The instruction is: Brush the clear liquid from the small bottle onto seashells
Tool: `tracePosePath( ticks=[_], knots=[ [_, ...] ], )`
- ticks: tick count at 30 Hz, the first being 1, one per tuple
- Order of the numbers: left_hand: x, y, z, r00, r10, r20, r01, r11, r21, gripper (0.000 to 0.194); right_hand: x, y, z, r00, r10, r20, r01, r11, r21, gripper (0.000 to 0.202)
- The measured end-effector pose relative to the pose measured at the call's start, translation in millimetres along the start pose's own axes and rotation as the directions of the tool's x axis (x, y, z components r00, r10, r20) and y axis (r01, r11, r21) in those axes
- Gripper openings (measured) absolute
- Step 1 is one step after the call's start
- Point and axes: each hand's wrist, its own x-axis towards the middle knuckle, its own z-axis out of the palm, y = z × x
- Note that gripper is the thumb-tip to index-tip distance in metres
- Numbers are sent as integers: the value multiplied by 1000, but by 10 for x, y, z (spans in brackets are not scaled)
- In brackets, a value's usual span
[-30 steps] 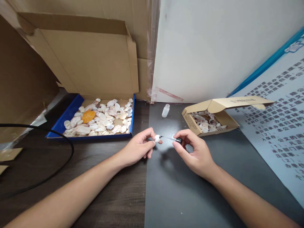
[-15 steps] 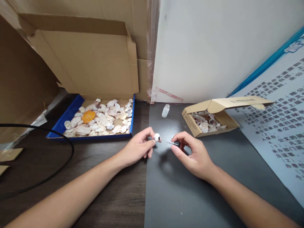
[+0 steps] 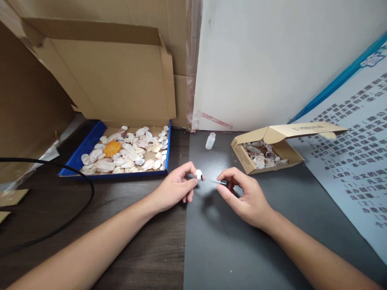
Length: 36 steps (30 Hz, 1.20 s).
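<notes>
Between thumb and fingertips, my left hand (image 3: 178,186) pinches a small white shell (image 3: 198,175) with dark marks. My right hand (image 3: 242,195) is closed on the black cap of an applicator brush (image 3: 223,183). The brush's thin, clear stem points left, its tip at or very near the shell; whether they touch, I cannot tell. Beyond both hands, a small uncapped bottle (image 3: 210,141) with whitish contents stands upright on the dark grey mat (image 3: 223,249).
On the left, an open blue-edged box (image 3: 115,176) holds many shells, one of them an orange shell (image 3: 112,149). A smaller cardboard box (image 3: 244,159) with shells stands at right. A black cable (image 3: 90,193) loops at far left. Behind are a white panel (image 3: 256,60) and a printed sheet (image 3: 347,169).
Almost nothing differs. Both hands keep their grips, and the shell appears slightly turned in my left fingers; the whole view has shifted very slightly.
</notes>
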Motion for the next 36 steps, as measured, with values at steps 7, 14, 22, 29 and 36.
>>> tracePosePath(
  ticks=[7,14,22,29,36],
  knots=[
    [-3,11,-29,998,-1,62,1,1000,10,16,-3,1,7,1000,-21,-19,21,1000,0,8],
    [-13,18,-22,997,2,74,-3,1000,9,14,-4,10,11,1000,-17,-13,17,1000,5,9],
    [-12,28,-17,997,5,73,-4,1000,-14,18,-2,-7,7,1000,-13,0,13,1000,-1,8],
    [-20,39,-13,996,-1,94,4,1000,-28,14,8,-19,10,1000,-30,-3,30,1000,-1,8],
    [-24,50,-4,994,-10,107,13,1000,-27,15,8,-26,7,999,-44,-6,44,999,-3,8]
  ],
)
